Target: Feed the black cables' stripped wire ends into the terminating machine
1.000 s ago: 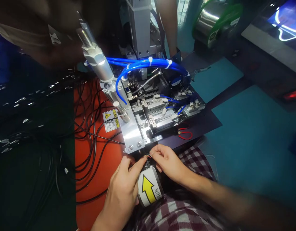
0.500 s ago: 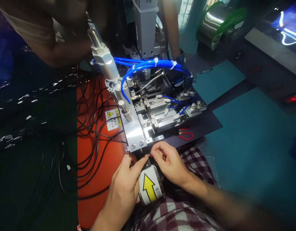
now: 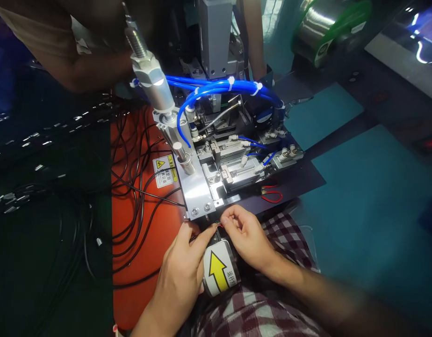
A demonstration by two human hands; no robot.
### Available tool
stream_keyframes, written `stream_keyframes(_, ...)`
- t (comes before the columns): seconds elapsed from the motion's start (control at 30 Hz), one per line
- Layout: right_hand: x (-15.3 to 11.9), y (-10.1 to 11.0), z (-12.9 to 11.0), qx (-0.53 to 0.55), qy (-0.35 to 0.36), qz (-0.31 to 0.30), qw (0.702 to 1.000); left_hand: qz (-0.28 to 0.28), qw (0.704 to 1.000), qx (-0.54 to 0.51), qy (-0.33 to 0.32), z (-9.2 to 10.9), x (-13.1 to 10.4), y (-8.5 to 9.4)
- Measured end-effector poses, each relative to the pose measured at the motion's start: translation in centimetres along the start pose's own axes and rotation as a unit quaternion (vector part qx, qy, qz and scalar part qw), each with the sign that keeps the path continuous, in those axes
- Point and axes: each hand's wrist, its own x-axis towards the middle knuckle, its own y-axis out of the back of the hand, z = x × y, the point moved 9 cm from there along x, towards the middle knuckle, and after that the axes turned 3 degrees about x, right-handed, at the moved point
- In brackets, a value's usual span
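Note:
Thin red and dark wires [image 3: 219, 224] show between my fingertips at the front edge of a metal machine [image 3: 198, 189]. My left hand [image 3: 183, 267] is closed, with thumb and forefinger pinching at the wires' left side. From the right, my right hand [image 3: 246, 234] pinches the same small wires, its other fingers curled. A black cable runs to my left hand's side. Below and between the hands is a white label with a yellow arrow [image 3: 218, 271]. What exactly the fingertips cover is too small to tell.
Black cables [image 3: 140, 201] lie on the orange surface [image 3: 128, 299] at left. Blue air tubes [image 3: 230, 89] arch over the machine. Red-handled snips [image 3: 272, 194] lie right of it. A wire spool [image 3: 328, 28] stands at the back right. Another person's arm [image 3: 97, 72] is behind the machine.
The camera view has shifted slightly, moving the spool and machine top a little. Both hands keep nearly the same pinch, and a bit more red wire shows between them.

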Motion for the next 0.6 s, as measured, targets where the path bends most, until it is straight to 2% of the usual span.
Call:
stream_keyframes(0.07,0.1,-0.4,1.3,0.055,-0.074,-0.007,0.996,0.001,1.000,0.002,-0.002,0.1,0.1,0.1)
stream_keyframes(0.17,0.2,-1.2,2.6,0.105,-0.165,-0.059,0.979,0.006,1.000,0.003,-0.007,0.2,0.2,0.2)
stream_keyframes(0.23,0.4,-0.8,2.3,0.081,-0.152,-0.071,0.982,0.006,1.000,-0.001,-0.009,0.2,0.2,0.1)
stream_keyframes(0.37,0.7,0.4,0.2,0.012,-0.046,-0.042,0.998,0.004,1.000,-0.007,-0.007,0.3,0.2,0.1)
stream_keyframes(0.6,0.7,-1.4,1.0,0.123,-0.098,-0.035,0.987,-0.001,1.000,0.000,-0.002,0.3,0.1,0.2)
